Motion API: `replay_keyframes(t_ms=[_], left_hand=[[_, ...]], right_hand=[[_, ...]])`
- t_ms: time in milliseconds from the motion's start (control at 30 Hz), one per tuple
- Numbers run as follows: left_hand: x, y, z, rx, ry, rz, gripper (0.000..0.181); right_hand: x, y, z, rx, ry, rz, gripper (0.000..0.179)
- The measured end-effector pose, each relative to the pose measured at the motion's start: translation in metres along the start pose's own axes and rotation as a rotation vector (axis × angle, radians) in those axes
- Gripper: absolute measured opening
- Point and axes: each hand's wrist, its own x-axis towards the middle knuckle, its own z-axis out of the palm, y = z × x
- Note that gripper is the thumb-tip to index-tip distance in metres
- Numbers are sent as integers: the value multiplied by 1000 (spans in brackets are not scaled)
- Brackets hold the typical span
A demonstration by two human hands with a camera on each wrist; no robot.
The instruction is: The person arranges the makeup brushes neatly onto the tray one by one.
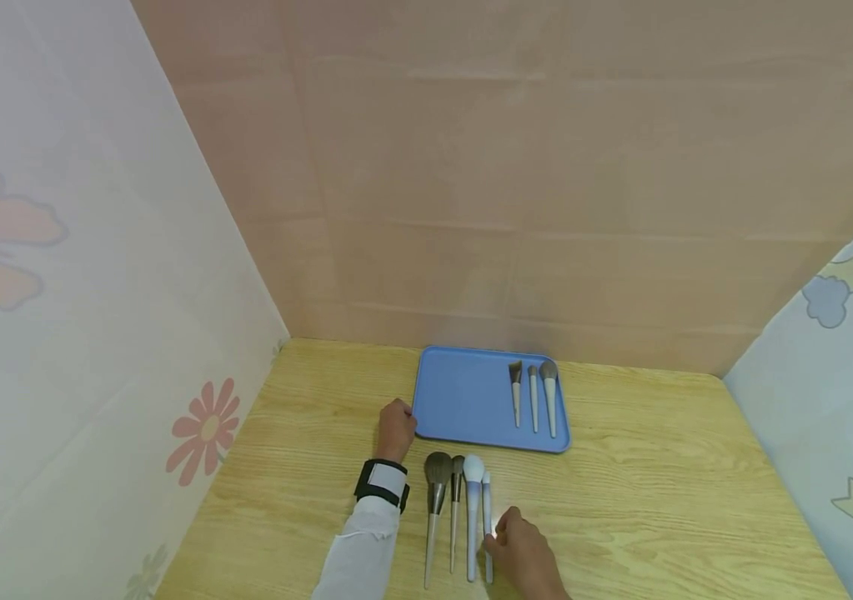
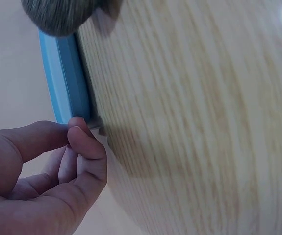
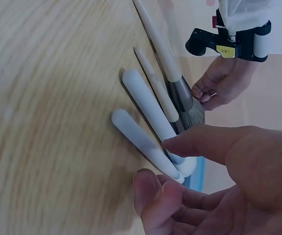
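Note:
My left hand (image 1: pixel 397 428) is at the near left corner of a blue tray (image 1: pixel 456 400). In the left wrist view its thumb and forefinger pinch that corner (image 2: pixel 74 110). My right hand (image 1: pixel 525 550) hovers at the slim white makeup brush (image 1: pixel 488 533), thumb and forefinger apart on either side of it, not closed on the handle. Left of that brush lie a larger white makeup brush (image 1: pixel 473 517), a thin dark-bristled brush (image 1: pixel 455 517) and a big fluffy dark brush (image 1: pixel 437 483), all with bristles toward the tray.
On the tray's right side lie a slanted brush (image 1: pixel 516 392), a small brush (image 1: pixel 534 396) and a rounded brush (image 1: pixel 549 392). The wooden table (image 1: pixel 666 467) meets a tan back wall (image 1: pixel 426 208) and patterned side sheets (image 1: pixel 96 292).

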Motion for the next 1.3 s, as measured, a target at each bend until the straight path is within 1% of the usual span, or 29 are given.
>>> replay_keyframes(t_ms=[167,333,400,600,700,833,1000,1167,1300], left_hand=[[0,1,0,-3,13,10,8],[0,1,0,-4,17,21,8],[0,2,0,-8,14,16,8],[-1,3,-1,-11,15,1,5],[-1,4,-1,-4,16,-1,5],[-1,3,-1,-2,23,11,5],[0,0,0,-5,28,20,5],[0,-2,1,0,28,13,5],[0,-1,0,-4,24,9,6]], right_hand=[[-1,1,4,-1,-7,2,25],[-1,5,8,15,5,-25,25],[-1,5,9,26,-3,-13,24],[-1,0,10,51,-59,66,24],[-1,-1,12,45,-48,67,24],[0,-1,16,28,-30,69,23],[0,0,19,4,-9,74,22],[-1,-1,21,-26,19,71,21],[-1,-2,21,-27,19,78,21]])
